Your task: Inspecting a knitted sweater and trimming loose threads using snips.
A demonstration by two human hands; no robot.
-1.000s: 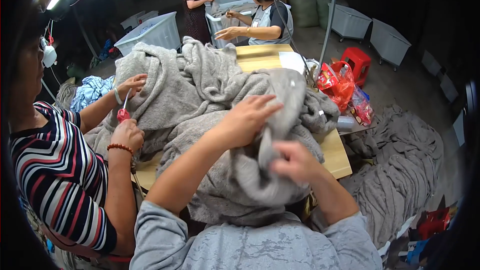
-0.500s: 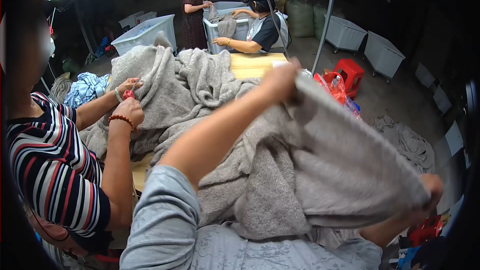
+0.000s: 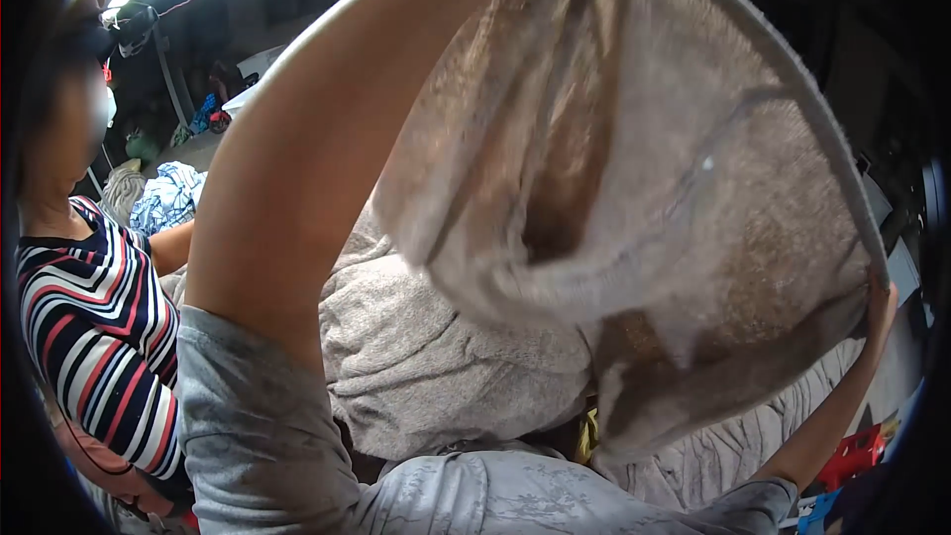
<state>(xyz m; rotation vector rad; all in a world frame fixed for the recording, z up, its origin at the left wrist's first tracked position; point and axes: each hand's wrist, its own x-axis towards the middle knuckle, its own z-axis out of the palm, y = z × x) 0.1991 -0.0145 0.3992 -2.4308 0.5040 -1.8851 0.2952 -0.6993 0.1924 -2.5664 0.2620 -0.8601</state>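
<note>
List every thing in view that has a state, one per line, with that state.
Grey towel: lifted, spread wide between both hands, close to the camera.
Left hand: out of view past the top edge; only the raised forearm shows.
Right hand: gripping the towel's right edge.
Heap of grey towels: lying crumpled under the lifted towel.
Person in striped shirt: at the left, beside the heap.

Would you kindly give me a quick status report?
Right hand grips grey towel edge. Left hand out of frame, arm raised. Towel spread high, blocking table. Person in striped shirt alongside.
</note>
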